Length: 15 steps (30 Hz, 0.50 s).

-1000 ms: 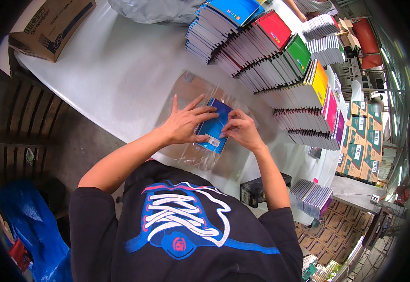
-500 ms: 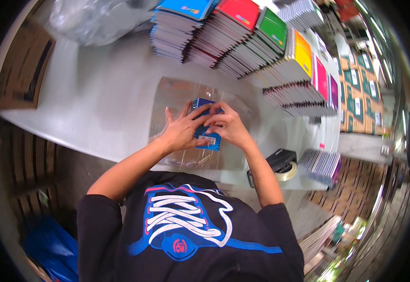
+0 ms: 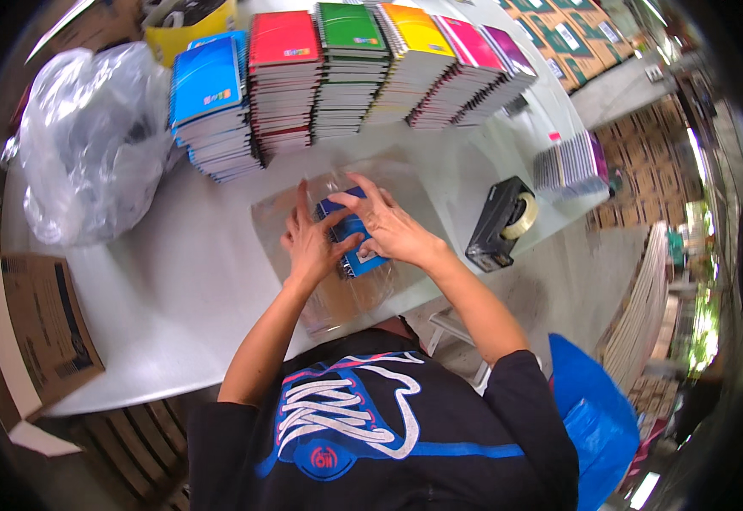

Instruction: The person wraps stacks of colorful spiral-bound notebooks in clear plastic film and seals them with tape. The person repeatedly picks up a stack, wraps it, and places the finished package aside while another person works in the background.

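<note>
A small blue spiral notebook [image 3: 360, 266] lies on a clear plastic sheet or bag [image 3: 330, 311] on the table in front of me. My left hand [image 3: 309, 245] rests along its coil side, fingers spread, with the thumb reaching over the cover. From the other side, my right hand [image 3: 395, 234] arches over the notebook with fingers apart; its thumb is near the pale label at the lower end. Both hands hide much of the cover. Whether more notebooks lie underneath cannot be seen.
Stacks of blue [image 3: 209, 81], red [image 3: 284, 38], green [image 3: 350, 27], yellow [image 3: 418, 32] and pink [image 3: 469, 47] notebooks line the far side. A plastic bag bundle [image 3: 90, 145] and cardboard box [image 3: 48, 319] stand left. At right are a tape dispenser [image 3: 495, 226] and a notebook stack [image 3: 563, 166].
My view has turned, so the table and stacks appear shifted left. My right-hand fingers have spread out over the notebook, and my left hand has drawn back toward its coil edge.
</note>
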### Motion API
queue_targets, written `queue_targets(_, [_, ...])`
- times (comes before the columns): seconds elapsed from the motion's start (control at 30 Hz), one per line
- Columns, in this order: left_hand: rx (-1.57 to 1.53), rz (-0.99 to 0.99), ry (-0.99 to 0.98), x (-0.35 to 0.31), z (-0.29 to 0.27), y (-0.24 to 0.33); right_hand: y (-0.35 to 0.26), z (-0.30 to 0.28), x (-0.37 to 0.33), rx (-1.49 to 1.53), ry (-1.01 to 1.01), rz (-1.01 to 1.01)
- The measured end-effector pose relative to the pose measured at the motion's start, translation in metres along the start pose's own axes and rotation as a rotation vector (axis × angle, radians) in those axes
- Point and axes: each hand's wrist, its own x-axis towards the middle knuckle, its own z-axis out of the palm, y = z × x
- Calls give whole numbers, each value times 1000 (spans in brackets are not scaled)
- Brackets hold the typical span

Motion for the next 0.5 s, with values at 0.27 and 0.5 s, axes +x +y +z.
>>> queue_targets(0.27, [-283, 46, -87, 4, -4, -5, -42, 93, -144, 54, 396, 323])
queue_targets(0.5, [-244, 134, -35, 6, 0, -12, 67, 28, -192, 46, 1311, 1262])
